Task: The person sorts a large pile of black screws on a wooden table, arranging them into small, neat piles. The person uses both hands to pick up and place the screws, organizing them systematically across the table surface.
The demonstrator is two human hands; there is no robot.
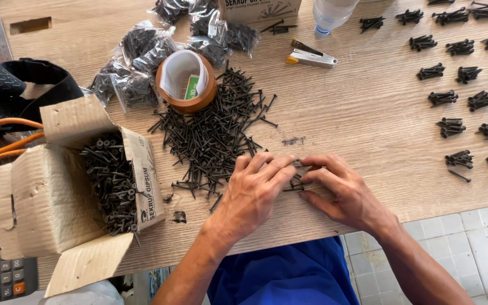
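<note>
At nine o'clock an open cardboard box (pixel 57 197) brims with black screws. A loose screw pile (pixel 213 133) spreads over the desk (pixel 357 113) at centre, a tape roll (pixel 186 82) at its eleven o'clock. The left hand (pixel 252 189) and right hand (pixel 340 189) meet at six o'clock, each grip seemingly pinching a small screw bundle (pixel 296 182) between the fingertips. Sorted screw bundles (pixel 461 85) lie in rows at two o'clock.

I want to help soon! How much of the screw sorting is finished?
Done: many small bundles of screws lie in rows on the right, and filled bags sit up top. In hand: the left hand and right hand are gathering a few screws. Left: a big loose pile and an open box of screws.
</note>
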